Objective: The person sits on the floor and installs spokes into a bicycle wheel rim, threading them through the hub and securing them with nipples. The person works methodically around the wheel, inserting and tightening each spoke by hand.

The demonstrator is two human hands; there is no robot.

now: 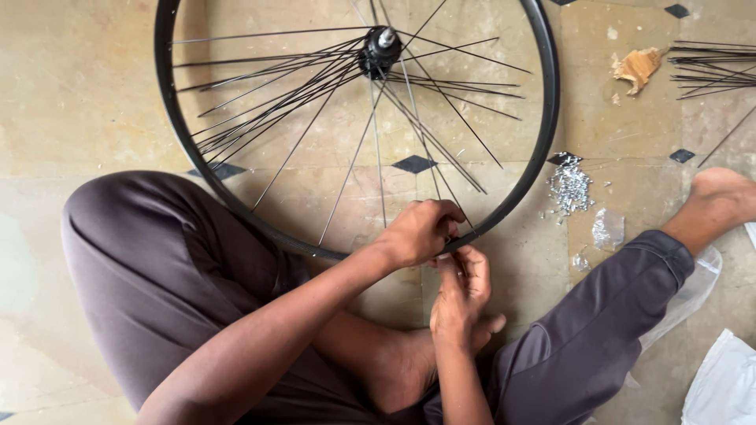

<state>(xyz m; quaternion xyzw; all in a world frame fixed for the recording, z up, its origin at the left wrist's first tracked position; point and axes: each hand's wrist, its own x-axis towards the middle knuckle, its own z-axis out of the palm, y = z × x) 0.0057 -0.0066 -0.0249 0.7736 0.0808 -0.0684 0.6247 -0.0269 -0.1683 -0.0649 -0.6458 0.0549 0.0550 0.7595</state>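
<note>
1. The left hand [417,232] is curled shut, fingers pinched down on the near edge of the black wheel rim [543,118], where a spoke [457,201] meets it.
2. The right hand [461,291] sits just below the left, on the outer side of the rim, its fingers bent together and touching the same spot from underneath; what they pinch is too small to make out.
3. The two hands nearly touch each other, one on each side of the rim's edge.
4. The rim lies roughly flat over the tiled floor [79,94], its near arc resting against the person's crossed legs, its far arc out of view at the top.
5. The hub [380,49] sits up and away from the hands, its axle end pointing towards the camera. Thin black spokes fan out from it, many loose and bunched to the left.
6. The spoke at the hands runs from the hub down and slightly right.
7. To the right of the rim, on the floor, lies a small heap of silvery nipples [570,187], with a clear plastic bag [608,228] just beside it.
8. Farther right, a bundle of spare spokes [713,69] and a scrap of torn cardboard [638,67].
</note>
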